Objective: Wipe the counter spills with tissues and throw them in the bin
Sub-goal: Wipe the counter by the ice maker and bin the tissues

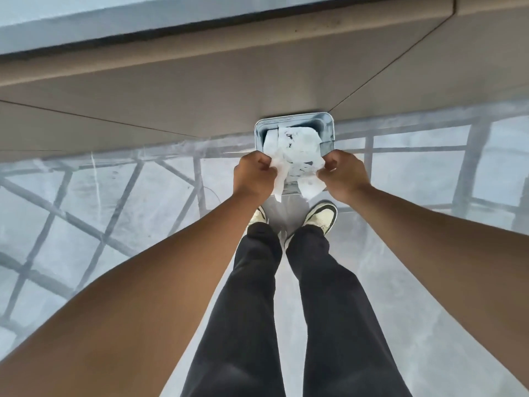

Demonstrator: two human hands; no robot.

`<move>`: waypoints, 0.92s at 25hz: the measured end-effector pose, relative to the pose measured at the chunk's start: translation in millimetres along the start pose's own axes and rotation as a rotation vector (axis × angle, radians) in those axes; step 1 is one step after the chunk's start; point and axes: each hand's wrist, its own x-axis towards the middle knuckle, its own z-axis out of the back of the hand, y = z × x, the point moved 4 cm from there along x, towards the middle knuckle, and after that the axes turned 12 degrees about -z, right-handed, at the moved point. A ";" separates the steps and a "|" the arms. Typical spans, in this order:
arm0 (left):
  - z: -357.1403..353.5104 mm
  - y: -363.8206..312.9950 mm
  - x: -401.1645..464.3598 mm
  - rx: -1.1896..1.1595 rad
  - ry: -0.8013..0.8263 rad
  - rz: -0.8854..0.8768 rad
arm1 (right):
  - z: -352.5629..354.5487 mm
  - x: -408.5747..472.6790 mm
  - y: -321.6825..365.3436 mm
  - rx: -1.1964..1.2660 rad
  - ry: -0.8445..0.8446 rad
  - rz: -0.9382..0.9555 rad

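The bin (294,130) stood on the floor (114,202) with its far side touching the base of a beige wall (200,90), its rounded metal rim open towards the camera. To either side of the bin the pale, glossy floor lay bare, crossed only by the reflection of a grid of bars, so there was open room left and right; the wall closed off the far side, and the person's two shoes (320,216) stood just in front of the bin, toes pointing at it, below dark trousers (286,310). Both bare forearms reached forward over the legs. The left hand (253,177) was clenched on the left edge of a bunch of crumpled white tissues (296,159), and the right hand (343,174) was pinched shut on its right edge, so the tissues were stretched between the two hands. The bunch hung over the near part of the bin's opening, with loose corners drooping below each hand. Some dark marks showed on the upper part of the tissues. How much of the white paper already lay inside the bin could not be told.
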 end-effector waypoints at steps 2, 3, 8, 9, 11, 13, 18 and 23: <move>-9.6 7.6 18.6 0.000 0.006 0.004 | -9.8 15.3 -4.3 0.012 -0.025 0.005; -13.1 9.4 25.7 0.000 0.007 0.005 | -13.3 21.5 -5.6 0.014 -0.034 0.006; -30.1 10.9 54.7 -0.020 0.018 -0.006 | -24.7 54.9 -6.9 0.078 -0.060 -0.074; -32.5 10.8 57.7 -0.019 0.026 -0.007 | -27.0 58.9 -6.4 0.100 -0.048 -0.092; -35.6 11.4 60.6 -0.014 0.043 -0.006 | -32.8 62.7 -4.9 0.109 -0.016 -0.093; -36.5 13.5 63.9 -0.006 0.053 -0.003 | -37.3 64.6 -2.8 0.103 0.000 -0.088; -33.1 14.0 64.8 0.002 0.079 0.004 | -42.0 64.5 -3.9 0.152 0.064 -0.123; -24.9 10.4 60.4 0.027 0.138 0.025 | -35.4 55.7 -4.4 0.122 0.064 -0.135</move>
